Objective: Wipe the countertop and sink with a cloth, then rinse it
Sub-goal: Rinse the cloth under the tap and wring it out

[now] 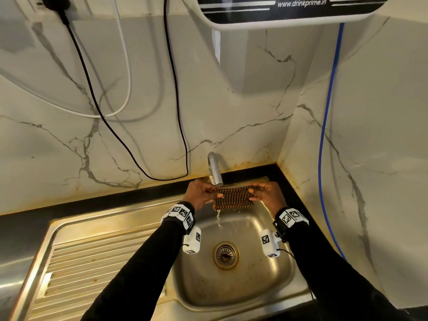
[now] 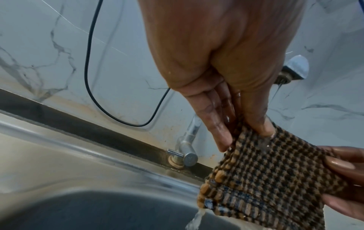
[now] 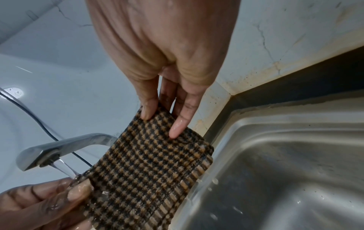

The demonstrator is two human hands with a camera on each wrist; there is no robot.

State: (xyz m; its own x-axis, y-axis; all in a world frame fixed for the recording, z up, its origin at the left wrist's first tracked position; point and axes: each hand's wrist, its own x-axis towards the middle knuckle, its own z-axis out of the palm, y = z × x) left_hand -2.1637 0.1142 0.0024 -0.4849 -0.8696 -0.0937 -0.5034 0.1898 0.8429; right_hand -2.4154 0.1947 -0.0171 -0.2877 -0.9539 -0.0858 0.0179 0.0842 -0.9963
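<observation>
A brown and black checked cloth (image 1: 232, 197) (image 2: 275, 179) (image 3: 145, 169) hangs stretched between both hands under the running tap (image 1: 215, 169) (image 3: 59, 151). My left hand (image 1: 202, 190) (image 2: 232, 96) pinches its left edge between thumb and fingers. My right hand (image 1: 266, 192) (image 3: 163, 77) pinches the right edge the same way. Water falls onto the cloth and drips from its lower corner into the steel sink (image 1: 273, 279) (image 3: 295, 155). The dark countertop (image 1: 115, 200) runs behind the sink.
The sink's ribbed drainboard (image 1: 88, 262) lies to the left and a drain (image 1: 225, 255) sits mid-basin. Marble walls close in behind and on the right. A black cable (image 1: 176, 112), a white cable (image 1: 126, 72) and a blue hose (image 1: 326, 112) hang on the walls. A water purifier (image 1: 289, 10) is mounted above.
</observation>
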